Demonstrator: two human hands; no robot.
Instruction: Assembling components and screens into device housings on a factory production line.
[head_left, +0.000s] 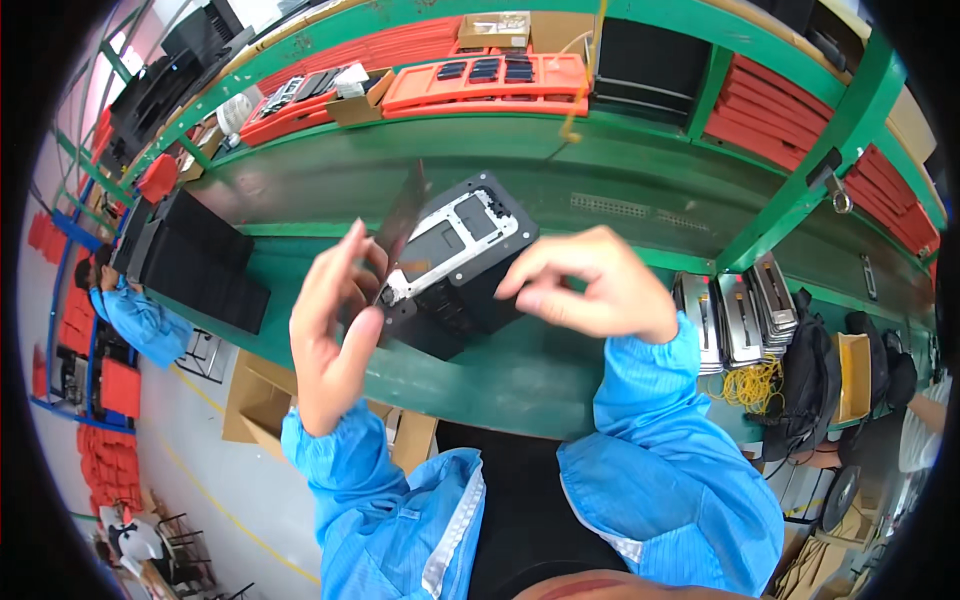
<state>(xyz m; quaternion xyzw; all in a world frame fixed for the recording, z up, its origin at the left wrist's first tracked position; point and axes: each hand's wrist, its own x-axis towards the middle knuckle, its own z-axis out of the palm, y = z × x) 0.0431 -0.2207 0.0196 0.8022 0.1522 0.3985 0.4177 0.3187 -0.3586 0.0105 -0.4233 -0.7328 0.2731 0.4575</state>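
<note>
My left hand (338,325) grips a thin, dark, glossy flat panel (402,225) between thumb and fingers, raised and tilted nearly on edge. Just right of that panel, a silver-and-black phone-like frame (435,250) rests in a black fixture plate (522,228) with round corner fittings. The panel hides part of its left side. My right hand (597,287) hovers to the right of the fixture, fingers curled in toward the thumb. Anything between those fingertips is too small or hidden to make out. Dark blocks (450,318) sit below the fixture on the green bench (470,390).
Stacked black trays (195,260) stand at the bench's left end. Metal plates (735,315), yellow cord (752,385) and a black bag (815,370) occupy the right. Red trays (485,85) line the shelf above. A green post (815,165) rises at right. A co-worker (140,315) is far left.
</note>
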